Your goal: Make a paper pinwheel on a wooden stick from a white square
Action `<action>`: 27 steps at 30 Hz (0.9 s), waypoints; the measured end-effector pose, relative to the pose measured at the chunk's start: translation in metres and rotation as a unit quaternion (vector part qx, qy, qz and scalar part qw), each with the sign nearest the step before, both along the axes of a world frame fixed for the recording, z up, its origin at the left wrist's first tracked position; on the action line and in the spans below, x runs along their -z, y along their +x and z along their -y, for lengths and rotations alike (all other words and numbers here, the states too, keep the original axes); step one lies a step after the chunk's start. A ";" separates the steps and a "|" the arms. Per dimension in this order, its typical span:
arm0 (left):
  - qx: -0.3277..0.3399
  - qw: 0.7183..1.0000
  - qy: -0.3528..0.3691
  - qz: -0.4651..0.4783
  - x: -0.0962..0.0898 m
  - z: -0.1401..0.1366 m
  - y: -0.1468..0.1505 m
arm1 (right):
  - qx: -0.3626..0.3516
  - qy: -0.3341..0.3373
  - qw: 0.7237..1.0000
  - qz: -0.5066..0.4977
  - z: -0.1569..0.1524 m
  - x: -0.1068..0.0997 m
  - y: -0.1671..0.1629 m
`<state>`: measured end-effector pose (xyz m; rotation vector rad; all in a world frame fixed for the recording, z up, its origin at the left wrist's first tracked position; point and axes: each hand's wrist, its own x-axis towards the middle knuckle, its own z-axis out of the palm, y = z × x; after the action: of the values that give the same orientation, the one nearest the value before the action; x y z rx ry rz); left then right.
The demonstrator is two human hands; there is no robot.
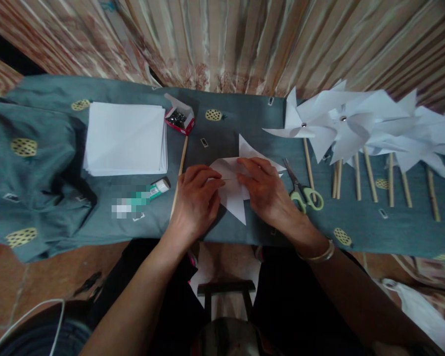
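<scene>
Grey-green pineapple-print cloth lies beneath the folded paper, before pleated curtains.

Pleated beige curtain with reddish patterning hangs behind a desk, draped in grey-green pineapple-print cloth, reddish-brown tiled floor shows below, dim soft light

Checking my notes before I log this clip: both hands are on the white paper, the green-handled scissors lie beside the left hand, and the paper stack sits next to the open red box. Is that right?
Not quite: the head view shows the green-handled scissors beside the right hand, not the left hand. The rest stands.
</scene>
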<state>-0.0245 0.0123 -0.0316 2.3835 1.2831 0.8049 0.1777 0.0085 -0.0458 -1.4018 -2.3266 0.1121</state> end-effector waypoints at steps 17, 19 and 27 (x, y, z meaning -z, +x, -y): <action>-0.048 0.996 -0.019 -0.072 0.005 0.007 -0.027 | -0.009 0.011 0.999 -0.033 -0.003 0.001 0.007; -0.052 0.996 -0.020 -0.069 0.004 0.005 -0.027 | 0.001 0.008 0.999 -0.034 -0.003 0.001 0.007; -0.074 0.996 -0.044 -0.033 0.004 0.001 -0.030 | -0.001 0.024 1.000 -0.018 -0.004 0.001 0.005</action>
<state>-0.0543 0.0114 -0.0361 2.2843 1.5038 0.7000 0.1828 0.0122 -0.0468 -1.3628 -2.2868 0.0812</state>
